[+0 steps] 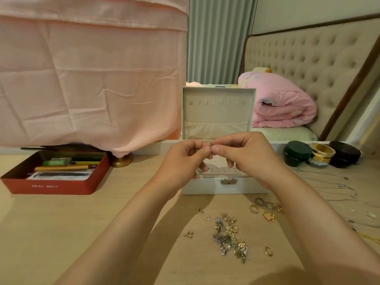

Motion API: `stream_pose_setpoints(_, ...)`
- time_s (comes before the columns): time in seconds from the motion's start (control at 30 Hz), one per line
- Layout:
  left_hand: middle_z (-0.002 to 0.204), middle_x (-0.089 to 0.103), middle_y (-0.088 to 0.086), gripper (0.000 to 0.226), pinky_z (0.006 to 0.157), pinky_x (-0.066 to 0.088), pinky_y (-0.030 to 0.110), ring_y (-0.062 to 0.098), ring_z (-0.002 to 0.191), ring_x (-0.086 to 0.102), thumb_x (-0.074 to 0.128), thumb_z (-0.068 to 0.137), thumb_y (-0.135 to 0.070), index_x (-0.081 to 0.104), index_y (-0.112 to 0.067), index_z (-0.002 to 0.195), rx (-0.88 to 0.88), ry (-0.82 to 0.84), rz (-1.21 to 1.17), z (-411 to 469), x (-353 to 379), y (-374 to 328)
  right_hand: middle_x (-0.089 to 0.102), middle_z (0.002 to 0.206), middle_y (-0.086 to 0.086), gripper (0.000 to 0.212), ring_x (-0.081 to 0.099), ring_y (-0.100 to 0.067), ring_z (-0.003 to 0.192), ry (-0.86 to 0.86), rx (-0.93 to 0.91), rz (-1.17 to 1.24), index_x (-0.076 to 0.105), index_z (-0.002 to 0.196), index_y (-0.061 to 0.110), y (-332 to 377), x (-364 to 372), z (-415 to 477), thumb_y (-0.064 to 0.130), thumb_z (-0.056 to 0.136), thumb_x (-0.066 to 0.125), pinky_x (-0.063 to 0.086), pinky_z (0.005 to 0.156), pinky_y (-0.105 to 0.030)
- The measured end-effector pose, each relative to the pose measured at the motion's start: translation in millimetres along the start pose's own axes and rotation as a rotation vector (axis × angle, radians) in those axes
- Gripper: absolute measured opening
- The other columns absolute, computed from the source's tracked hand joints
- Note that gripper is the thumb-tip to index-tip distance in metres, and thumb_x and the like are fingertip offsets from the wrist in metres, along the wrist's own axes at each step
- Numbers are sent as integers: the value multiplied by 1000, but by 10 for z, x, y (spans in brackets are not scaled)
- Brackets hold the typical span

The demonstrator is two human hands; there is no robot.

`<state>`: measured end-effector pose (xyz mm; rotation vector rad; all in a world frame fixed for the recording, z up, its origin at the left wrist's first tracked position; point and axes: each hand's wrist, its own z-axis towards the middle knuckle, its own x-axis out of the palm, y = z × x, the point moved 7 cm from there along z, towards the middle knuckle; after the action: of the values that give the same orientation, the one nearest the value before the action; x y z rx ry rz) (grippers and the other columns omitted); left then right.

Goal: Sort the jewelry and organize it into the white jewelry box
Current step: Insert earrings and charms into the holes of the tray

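White and hinged open, the jewelry box (202,186) stands mid-tabletop (82,223), its lid upright with one row of hooks and one pocket inside. Both hands are raised in front of it. The left hand (185,159) and the right hand (244,155) each keep a pinching grip, thumb and forefinger closed on a single small silvery piece (210,145) held between them; its kind is too small to make out. The hands hide most of the box's perforated top panel, where one tiny stud (200,170) shows beside the left fingers.

Near the front of the box lies one tangled heap of jewelry (230,237), too jumbled to count. Around it are a cluster of rings (265,207) (about five, overlapping), one lone gold ring (268,251) and one gold clasp-like piece (189,234).

Thin chains (339,186) lie at the right, cut off by the frame edge. Behind them sit three round things: one green tin (297,153), one dark tin (344,154), and a stack of gold bangles (321,154) between them. One red tray (55,186) stands at the left.
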<state>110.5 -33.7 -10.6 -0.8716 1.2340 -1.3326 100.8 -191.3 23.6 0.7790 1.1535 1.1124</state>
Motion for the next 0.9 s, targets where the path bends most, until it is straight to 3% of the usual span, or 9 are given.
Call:
stream_pose_setpoints(0.2,78,70,1,8,54,44,14,9,58,61,66,93,-14,69,-15,86,133,-60,123,100,3,36,66,55,13,17,49,-2,45,53,62,-27,79,101,10,-127,5,50,10,85,79,36,42,-10)
stream_pose_setpoints(0.27,77,70,1,6,58,46,16,7,60,59,69,92,-16,70,-18,86,164,-53,194,105,3,75,72,67,4,14,53,-1,49,71,65,-70,81,98,12,-166,21,69,10,84,80,41,46,-12)
stream_pose_setpoints(0.33,81,69,-10,4,66,46,18,6,70,60,69,91,-23,70,-26,91,198,-53,384,114,-27,117,76,80,-3,12,56,2,55,51,57,-169,81,96,16,-245,-5,107,13,84,81,48,54,-15)
stream_pose_setpoints(0.43,102,63,-18,11,84,40,23,8,98,52,66,92,-28,69,-32,102,325,-113,738,127,-137,132,74,83,16,11,59,6,63,11,28,-529,81,94,32,-405,-49,172,27,84,79,49,67,-18)
stream_pose_setpoints(0.57,117,59,-14,21,99,37,36,15,116,42,65,91,-39,71,-34,110,401,-107,929,127,-157,211,65,82,29,14,59,2,83,90,-43,-807,77,100,41,-472,77,181,37,87,74,50,84,-28)
stream_pose_setpoints(0.7,122,56,-12,28,100,37,35,13,117,40,61,91,-45,68,-34,116,415,-62,956,132,-82,288,60,81,31,14,57,-1,94,105,-168,-850,78,102,40,-409,139,191,36,88,74,42,99,-37)
stream_pose_setpoints(0.9,120,55,-12,27,100,39,35,13,114,42,54,95,-45,68,-32,115,374,-9,934,139,-38,369,63,85,28,14,58,-9,98,86,-187,-802,78,103,38,-449,165,199,34,90,73,42,99,-37)
